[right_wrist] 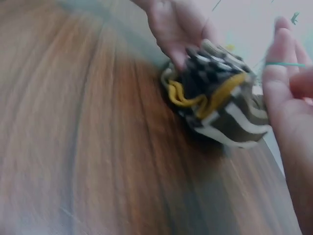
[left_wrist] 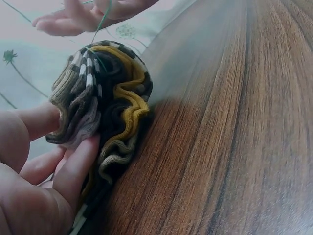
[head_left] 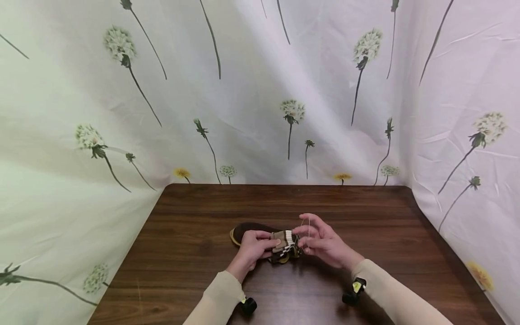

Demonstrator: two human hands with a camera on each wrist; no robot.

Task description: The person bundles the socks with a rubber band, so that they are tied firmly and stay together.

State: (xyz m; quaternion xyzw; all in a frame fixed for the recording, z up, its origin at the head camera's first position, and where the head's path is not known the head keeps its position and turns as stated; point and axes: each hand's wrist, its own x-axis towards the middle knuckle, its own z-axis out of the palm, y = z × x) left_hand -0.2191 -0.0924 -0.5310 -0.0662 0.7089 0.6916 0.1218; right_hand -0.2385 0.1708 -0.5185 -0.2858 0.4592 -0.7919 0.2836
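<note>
In the head view, a bundle of socks (head_left: 283, 247) lies near the middle of the table, striped brown, white and yellow. A dark brown sock part with a yellow edge (head_left: 256, 227) reaches out behind my left hand (head_left: 253, 250). That hand grips the gathered cuffs (left_wrist: 78, 110) between thumb and fingers. At the bundle's right side my right hand (head_left: 325, 243) has spread, bent fingers with a thin green rubber band (right_wrist: 286, 63) hooked around them. The band (left_wrist: 101, 22) runs taut from those fingers to the top of the folds in the left wrist view.
The dark wooden table (head_left: 195, 207) has rounded far corners. Behind it and along both sides hangs a white cloth (head_left: 252, 113) printed with dandelions. Small black cameras (head_left: 248, 306) are strapped at both wrists over beige sleeves (head_left: 221, 298).
</note>
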